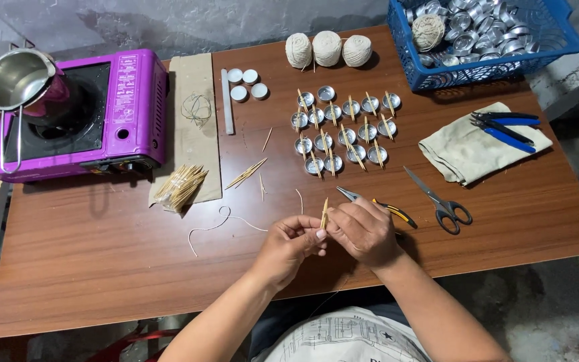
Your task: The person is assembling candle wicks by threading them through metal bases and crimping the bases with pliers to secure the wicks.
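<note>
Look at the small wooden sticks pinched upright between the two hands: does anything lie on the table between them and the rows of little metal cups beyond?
Yes. The pliers with yellow-and-black handles lie just beyond the hands, between the wooden sticks and the nearest metal cups. The left hand and right hand already grip the sticks.

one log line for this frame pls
left hand: pinching small wooden stick | right hand: pinching same stick | behind: metal tealight cups with sticks | beside: pliers, scissors
</note>
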